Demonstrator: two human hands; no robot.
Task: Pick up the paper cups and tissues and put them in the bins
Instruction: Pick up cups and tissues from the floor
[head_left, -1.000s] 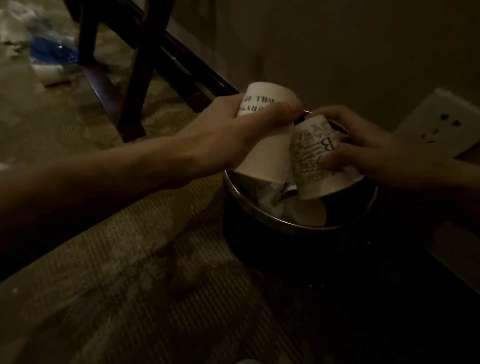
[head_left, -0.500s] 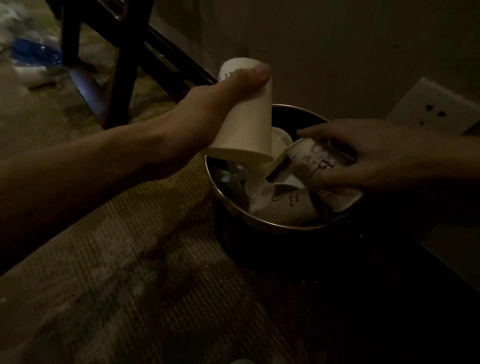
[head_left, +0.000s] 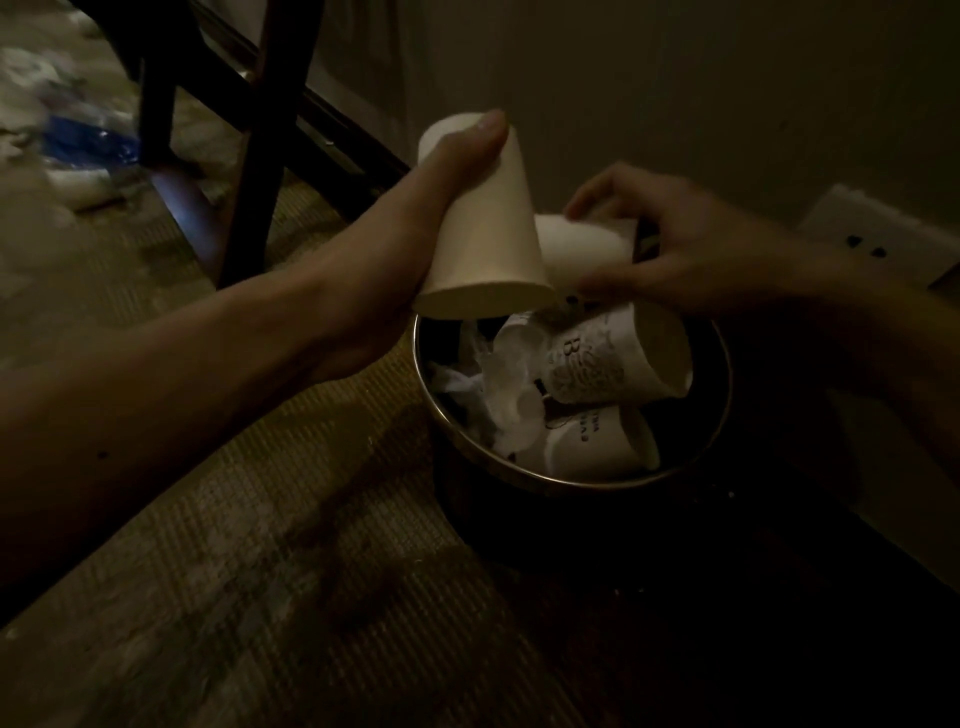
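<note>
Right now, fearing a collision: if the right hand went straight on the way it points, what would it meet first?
Likely the upturned cup in the left hand; the sideways cup in the right hand looks nearly against it, depth unclear.

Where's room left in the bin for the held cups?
Free: dark strip in the bin by its right rim, beside the printed cup; small gap at its left rim, under the upside-down cup. Crowded: middle and near side, tissues and lower cup.

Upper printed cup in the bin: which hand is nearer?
Right. The right hand, holding a white cup, is just above the upper printed cup; the left hand holds its inverted cup over the left rim of the bin.
</note>
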